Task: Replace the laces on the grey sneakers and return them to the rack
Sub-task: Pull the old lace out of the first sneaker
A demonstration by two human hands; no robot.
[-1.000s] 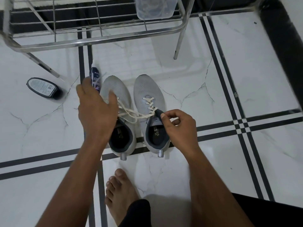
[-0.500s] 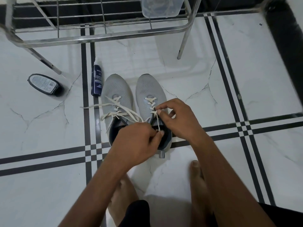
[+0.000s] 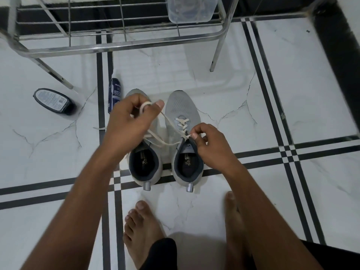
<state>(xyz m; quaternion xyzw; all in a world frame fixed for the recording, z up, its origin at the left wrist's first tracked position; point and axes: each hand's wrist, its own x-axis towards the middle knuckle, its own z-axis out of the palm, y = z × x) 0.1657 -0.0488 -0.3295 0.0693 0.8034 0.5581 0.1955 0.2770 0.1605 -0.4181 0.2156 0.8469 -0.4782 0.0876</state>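
Observation:
Two grey sneakers stand side by side on the white floor, toes pointing away from me: the left sneaker and the right sneaker. A cream lace is threaded through the right sneaker's eyelets. My left hand is raised over the left sneaker's toe and grips a loop of that lace, pulled taut. My right hand pinches the lace at the top eyelets of the right sneaker. The left sneaker's front is hidden by my left hand.
A steel shoe rack stands beyond the sneakers, with a clear plastic container on its shelf. A blue cleaner bottle and a black polish bottle lie on the floor at left. My bare feet are below the sneakers.
My left hand rose from beside my right hand at the right sneaker's collar to above the left sneaker's toe, drawing the lace out taut. My right hand stayed at the eyelets.

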